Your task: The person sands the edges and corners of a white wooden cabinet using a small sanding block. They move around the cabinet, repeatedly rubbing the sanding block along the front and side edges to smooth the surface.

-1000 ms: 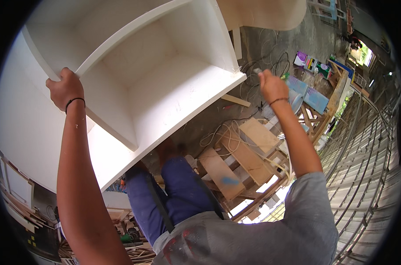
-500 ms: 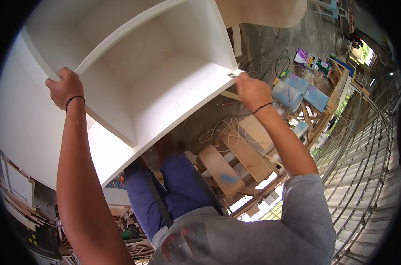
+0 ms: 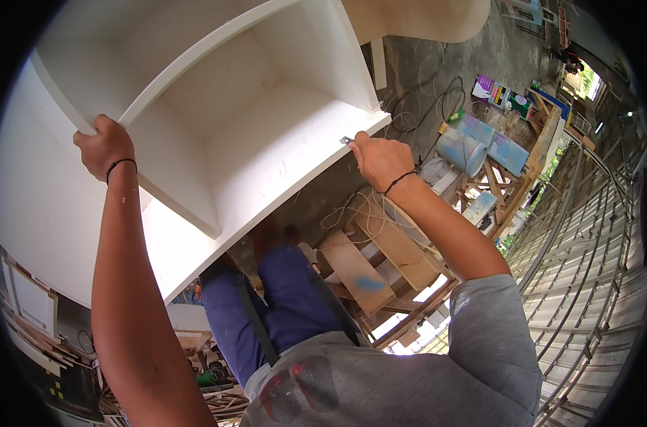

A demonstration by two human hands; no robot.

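Observation:
A white shelf unit [image 3: 266, 153] with curved boards and open compartments fills the upper left. My left hand [image 3: 105, 147] is closed round the edge of one curved board, where it meets another compartment. In my right hand [image 3: 384, 162] is a small flat metal blade [image 3: 347, 141], pinched between thumb and fingers. Its tip lies at the front edge of the lower board, left of the board's right corner. What part of the blade sits inside my fingers is hidden. Small specks and rough marks show on the white surface near that corner.
Below the unit, wooden boards [image 3: 355, 274] lie on a frame, with a pale loose cable [image 3: 366, 206] over them. Paint-stained buckets [image 3: 461, 151] and cans stand at the right. A pale rounded panel [image 3: 423, 18] is beyond the unit; wood offcuts [image 3: 38, 341] are stacked at lower left.
My right hand has slid left and toward me along the board's front edge, away from the right corner, with the blade in it. My left hand keeps its grip in nearly the same place.

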